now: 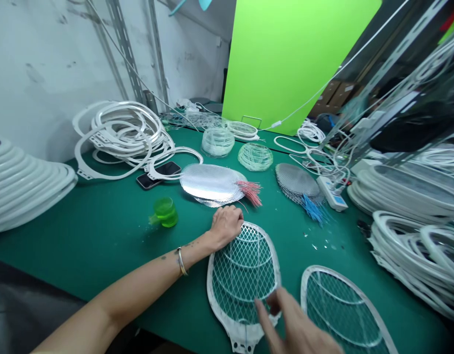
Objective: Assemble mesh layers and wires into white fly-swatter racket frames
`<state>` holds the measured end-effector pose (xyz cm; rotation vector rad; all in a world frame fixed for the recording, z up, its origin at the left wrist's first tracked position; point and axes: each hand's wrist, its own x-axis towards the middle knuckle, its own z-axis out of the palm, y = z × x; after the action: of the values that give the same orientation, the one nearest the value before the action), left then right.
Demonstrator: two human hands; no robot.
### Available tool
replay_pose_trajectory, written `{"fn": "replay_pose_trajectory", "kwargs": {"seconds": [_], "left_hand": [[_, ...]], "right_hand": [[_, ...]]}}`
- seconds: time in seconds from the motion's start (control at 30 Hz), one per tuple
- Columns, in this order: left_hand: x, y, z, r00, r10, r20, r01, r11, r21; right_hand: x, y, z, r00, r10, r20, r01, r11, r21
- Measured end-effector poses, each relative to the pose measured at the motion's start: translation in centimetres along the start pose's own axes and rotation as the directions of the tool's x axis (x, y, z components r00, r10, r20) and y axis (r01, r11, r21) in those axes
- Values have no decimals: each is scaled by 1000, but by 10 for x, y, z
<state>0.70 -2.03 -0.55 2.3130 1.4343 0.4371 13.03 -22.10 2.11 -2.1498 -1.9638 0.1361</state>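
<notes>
My left hand (226, 225) rests curled on the top rim of a white racket-shaped frame with a mesh grid (243, 281), lying flat on the green table (101, 231). My right hand (293, 327) hovers at the frame's lower right edge, fingers spread and blurred by motion, holding nothing that I can see. A second white mesh frame (345, 312) lies just to the right. Beyond my left hand sits a stack of silvery mesh sheets with red wires (212, 183).
A green translucent cup (164, 212) stands left of my hand. A phone (157, 174), loose white rings (120, 135), a darker mesh stack with blue wires (298, 184), a power strip (332, 193), and piles of white frames at left (24, 182) and right (414, 221) surround the work spot.
</notes>
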Motion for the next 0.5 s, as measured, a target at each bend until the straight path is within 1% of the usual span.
{"fn": "replay_pose_trajectory", "kwargs": {"seconds": [0.07, 0.13, 0.17, 0.2, 0.27, 0.3, 0.37, 0.43, 0.5], "left_hand": [[0, 0, -1, 1000, 6, 13, -6, 1000, 7], [0, 0, -1, 1000, 4, 25, -4, 1000, 12], [1, 0, -2, 999, 1, 33, -1, 1000, 13], [2, 0, -2, 999, -2, 42, 1, 1000, 13], [4, -1, -4, 998, -7, 68, 6, 1000, 9], [6, -2, -5, 996, -8, 85, 8, 1000, 5], [12, -3, -7, 992, -7, 126, 8, 1000, -7], [17, -4, -8, 985, -1, 171, 4, 1000, -18], [22, -4, -7, 978, 9, 207, -5, 1000, -20]], "right_hand": [[40, 8, -14, 997, 12, 82, -22, 992, 120], [93, 16, -15, 986, 37, 160, -77, 964, 253], [119, 20, -10, 975, 69, 211, -130, 947, 293], [144, 24, -3, 969, 87, 229, -155, 942, 298], [181, 31, 16, 952, 109, 287, -198, 932, 303], [193, 34, 26, 943, 117, 312, -214, 930, 298], [205, 41, 41, 924, 130, 360, -243, 925, 291], [206, 46, 49, 909, 134, 394, -259, 923, 283], [206, 49, 52, 897, 133, 422, -263, 927, 267]]}}
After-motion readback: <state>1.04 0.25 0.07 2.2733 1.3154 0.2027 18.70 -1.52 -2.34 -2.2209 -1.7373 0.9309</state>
